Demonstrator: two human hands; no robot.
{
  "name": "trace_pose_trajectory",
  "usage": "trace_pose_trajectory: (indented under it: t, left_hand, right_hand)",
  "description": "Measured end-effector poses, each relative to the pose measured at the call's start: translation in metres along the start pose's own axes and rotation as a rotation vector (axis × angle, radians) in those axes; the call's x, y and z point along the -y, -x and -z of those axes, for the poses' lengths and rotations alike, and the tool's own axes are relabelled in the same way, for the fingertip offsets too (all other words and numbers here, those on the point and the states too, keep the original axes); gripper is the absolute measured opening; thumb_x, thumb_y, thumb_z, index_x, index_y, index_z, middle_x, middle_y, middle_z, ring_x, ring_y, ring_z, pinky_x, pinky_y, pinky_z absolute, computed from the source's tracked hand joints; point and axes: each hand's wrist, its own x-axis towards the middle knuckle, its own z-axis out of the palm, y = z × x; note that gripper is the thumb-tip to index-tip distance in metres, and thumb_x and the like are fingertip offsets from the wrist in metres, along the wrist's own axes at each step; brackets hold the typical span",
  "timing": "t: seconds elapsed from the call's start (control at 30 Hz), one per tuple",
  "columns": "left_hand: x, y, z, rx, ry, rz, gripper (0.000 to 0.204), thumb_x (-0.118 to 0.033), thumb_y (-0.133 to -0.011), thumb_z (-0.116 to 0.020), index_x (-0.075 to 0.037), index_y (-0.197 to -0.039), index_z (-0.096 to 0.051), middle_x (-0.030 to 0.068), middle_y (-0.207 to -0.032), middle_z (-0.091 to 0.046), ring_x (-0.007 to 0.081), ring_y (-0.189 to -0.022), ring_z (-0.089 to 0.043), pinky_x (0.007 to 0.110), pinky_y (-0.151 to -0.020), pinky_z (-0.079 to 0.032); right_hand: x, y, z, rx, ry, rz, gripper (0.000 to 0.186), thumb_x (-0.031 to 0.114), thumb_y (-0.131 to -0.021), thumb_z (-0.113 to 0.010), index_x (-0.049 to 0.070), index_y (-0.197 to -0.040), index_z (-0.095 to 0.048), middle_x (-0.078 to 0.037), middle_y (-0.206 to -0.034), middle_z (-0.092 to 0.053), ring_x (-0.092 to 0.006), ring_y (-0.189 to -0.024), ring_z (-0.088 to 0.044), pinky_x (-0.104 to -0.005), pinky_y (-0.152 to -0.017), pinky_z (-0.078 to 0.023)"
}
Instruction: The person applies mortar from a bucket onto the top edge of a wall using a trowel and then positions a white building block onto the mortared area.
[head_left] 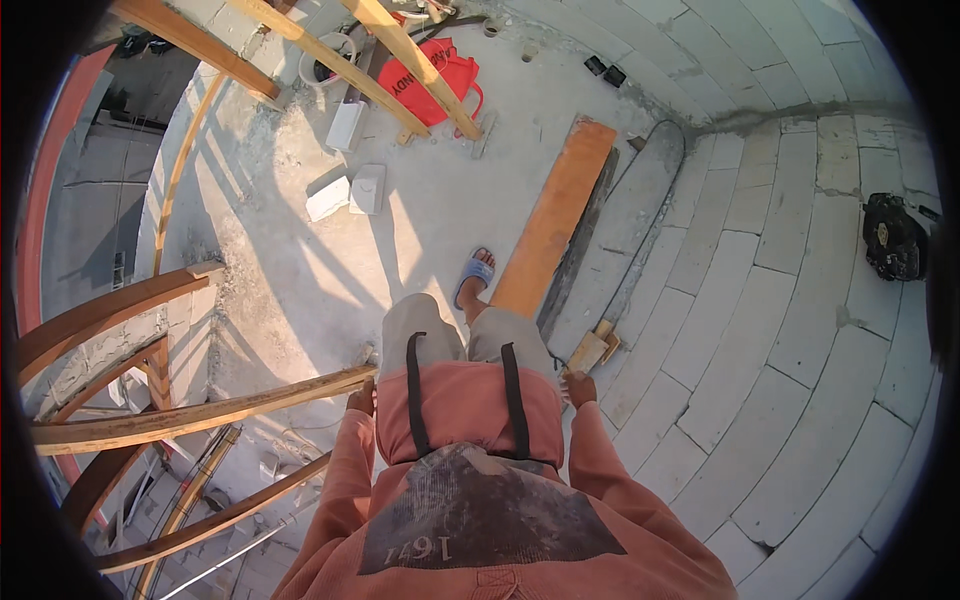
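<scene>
My left hand (362,397) hangs low beside my left thigh, next to the end of a long wooden beam (230,408). Its fingers are mostly hidden, so whether it touches the beam is unclear. At my right hip, my right hand (579,388) is curled closed; what is in it, if anything, I cannot make out. Just beyond its fingers shows a small pale wooden piece (590,352), and I cannot tell if hand and wood touch.
An orange-brown plank (558,210) lies ahead, beside a dark cable (668,200). Block walls (760,300) rise on my right. White blocks (367,190), a red bag (430,85) and a bucket (325,60) stand farther off. Timber posts (400,50) cross the left side, above a drop.
</scene>
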Motion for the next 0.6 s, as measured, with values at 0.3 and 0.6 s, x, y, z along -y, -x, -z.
trace_pose_trajectory:
  t: [0.3,0.6]
  left_hand:
    - [-0.065,-0.005,-0.090,0.081,0.034,0.343,0.059,-0.057,-0.096,-0.057,-0.019,-0.141,-0.056,0.0145,-0.112,-0.074,0.0314,-0.108,-0.069,0.051,-0.090,-0.051]
    - [-0.303,-0.087,-0.141,-0.061,0.459,0.511,0.059,-0.057,-0.095,-0.058,-0.020,-0.141,-0.056,0.0133,-0.116,-0.073,0.0310,-0.110,-0.068,0.051,-0.090,-0.051]
  right_hand:
    - [0.529,-0.155,0.028,0.005,0.264,0.637,0.034,0.032,-0.094,-0.065,-0.001,-0.093,-0.070,-0.009,-0.074,-0.070,-0.0186,-0.069,-0.070,-0.0334,-0.065,-0.052]
    - [0.798,-0.322,-0.134,0.281,0.396,0.578,0.049,0.043,-0.094,-0.065,-0.002,-0.112,-0.070,-0.012,-0.089,-0.074,-0.0187,-0.081,-0.073,-0.0322,-0.072,-0.055]
